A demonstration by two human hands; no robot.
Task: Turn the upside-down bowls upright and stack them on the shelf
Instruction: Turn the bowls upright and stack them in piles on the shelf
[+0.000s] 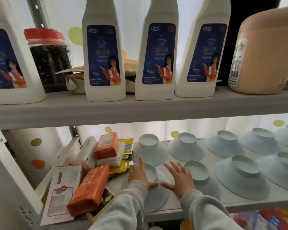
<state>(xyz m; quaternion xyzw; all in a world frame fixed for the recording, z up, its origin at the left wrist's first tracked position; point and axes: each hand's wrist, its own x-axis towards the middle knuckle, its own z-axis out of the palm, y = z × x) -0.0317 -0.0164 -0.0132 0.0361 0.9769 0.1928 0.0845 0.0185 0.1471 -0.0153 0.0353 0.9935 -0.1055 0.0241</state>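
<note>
The left hand [140, 175] lies flat on the front bowl [152, 171], fingers straight, holding nothing. The right hand [181, 179] is spread flat too, maybe touching it. The bowl sits upside down near the shelf [249, 205] edge; a slippy lift could drop it.

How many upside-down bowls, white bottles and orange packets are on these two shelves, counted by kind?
Upside-down bowls: 9 (the far right one is cut by the frame edge)
White bottles: 4
Orange packets: 2
Total: 15
</note>
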